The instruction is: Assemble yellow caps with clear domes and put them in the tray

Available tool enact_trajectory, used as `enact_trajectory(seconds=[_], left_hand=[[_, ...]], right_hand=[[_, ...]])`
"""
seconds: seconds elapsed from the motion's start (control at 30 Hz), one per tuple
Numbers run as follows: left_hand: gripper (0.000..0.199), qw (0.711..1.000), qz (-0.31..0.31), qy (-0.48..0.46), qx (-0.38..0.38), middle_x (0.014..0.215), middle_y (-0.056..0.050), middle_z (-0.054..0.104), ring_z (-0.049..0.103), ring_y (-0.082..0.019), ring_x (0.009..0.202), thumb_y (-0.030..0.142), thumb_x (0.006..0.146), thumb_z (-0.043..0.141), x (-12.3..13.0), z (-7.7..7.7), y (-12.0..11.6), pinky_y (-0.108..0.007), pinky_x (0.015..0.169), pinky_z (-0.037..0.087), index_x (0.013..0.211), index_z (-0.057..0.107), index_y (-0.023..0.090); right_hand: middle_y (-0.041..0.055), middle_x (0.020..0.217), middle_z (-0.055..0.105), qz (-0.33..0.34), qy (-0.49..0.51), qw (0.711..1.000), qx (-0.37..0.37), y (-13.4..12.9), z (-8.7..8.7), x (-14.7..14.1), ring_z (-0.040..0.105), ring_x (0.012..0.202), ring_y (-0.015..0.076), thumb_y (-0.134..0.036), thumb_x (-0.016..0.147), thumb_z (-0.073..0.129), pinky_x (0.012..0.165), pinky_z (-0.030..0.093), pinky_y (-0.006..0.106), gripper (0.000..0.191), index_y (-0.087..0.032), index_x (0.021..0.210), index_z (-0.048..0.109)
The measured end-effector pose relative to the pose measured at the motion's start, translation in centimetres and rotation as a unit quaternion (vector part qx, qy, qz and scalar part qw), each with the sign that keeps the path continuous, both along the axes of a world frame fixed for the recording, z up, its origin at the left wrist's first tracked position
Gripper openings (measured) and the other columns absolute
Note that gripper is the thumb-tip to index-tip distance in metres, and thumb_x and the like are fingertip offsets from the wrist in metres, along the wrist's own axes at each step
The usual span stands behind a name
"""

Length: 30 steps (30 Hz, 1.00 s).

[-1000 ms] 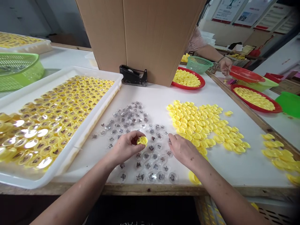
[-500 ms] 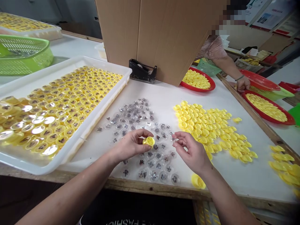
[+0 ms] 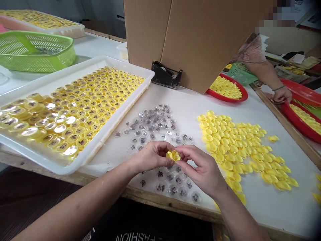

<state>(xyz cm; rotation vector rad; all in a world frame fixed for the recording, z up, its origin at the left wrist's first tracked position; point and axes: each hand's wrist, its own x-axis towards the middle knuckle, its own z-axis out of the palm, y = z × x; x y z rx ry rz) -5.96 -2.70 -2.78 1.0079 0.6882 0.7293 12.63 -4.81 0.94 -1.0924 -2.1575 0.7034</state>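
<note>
A yellow plastic cap (image 3: 173, 155) is held narrowly between the fingertips of the left hand (image 3: 151, 156) and right hand (image 3: 203, 170), above clear capsule domes (image 3: 173, 190) at 6 o'clock; a slackened pinch could drop it among them.

Yellow caps (image 3: 230, 150), clear capsules (image 3: 150, 122) with seemingly dark prints.

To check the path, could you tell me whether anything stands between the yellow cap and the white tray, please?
Yes: the left hand gripping the cap is on that side, and clear capsules lie on the table before the tray.
</note>
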Motion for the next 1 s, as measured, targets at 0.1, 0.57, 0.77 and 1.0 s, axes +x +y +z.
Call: enact_trajectory(seconds=[0.1,0.57,0.77,1.0], left_hand=[[0.028,1.0,0.011,0.004,0.004,0.069,0.001,0.061,0.052,-0.006,0.058,0.015,0.063,0.075,0.08,-0.29,0.0,-0.019,0.056,0.042,0.086,0.058,0.01],[0.032,0.993,-0.002,0.092,0.079,0.065,0.002,0.055,0.042,-0.006,0.054,0.026,0.066,0.074,0.1,-0.43,-0.33,-0.018,0.048,0.033,0.091,0.063,0.011],[0.029,0.988,-0.006,0.127,0.093,0.06,0.003,0.05,0.041,-0.006,0.052,0.027,0.065,0.073,-0.17,-0.51,-0.3,-0.018,0.047,0.032,0.087,0.063,0.012],[0.017,0.966,0.016,0.214,0.142,0.057,0.006,0.048,0.041,-0.005,0.052,0.02,0.067,0.07,0.09,0.25,-0.53,-0.017,0.046,0.031,0.081,0.064,0.014]], right_hand=[[0.0022,0.093,0.063,-0.001,-0.021,1.0,-0.002,0.05,0.0,0.02,0.061,0.073,0.0137,-0.018,0.084,0.061,0.067,0.053,0.027,0.028,-0.026,0.111,0.058],[0.0007,0.077,0.057,-0.057,-0.129,0.99,0.009,0.02,0.19,-0.17,0.057,0.062,0.0136,-0.03,0.076,0.071,0.057,0.048,0.027,0.019,-0.02,0.087,0.06],[0.0039,0.091,0.056,-0.019,-0.084,0.996,0.036,-0.44,-0.03,-0.14,0.058,0.071,0.0131,-0.026,0.082,0.065,0.065,0.052,0.027,0.029,-0.021,0.109,0.056],[0.0063,0.096,0.059,0.022,-0.095,0.993,0.071,-0.56,-0.04,0.12,0.06,0.08,0.0137,-0.012,0.082,0.063,0.069,0.052,0.024,0.027,-0.016,0.109,0.059]])
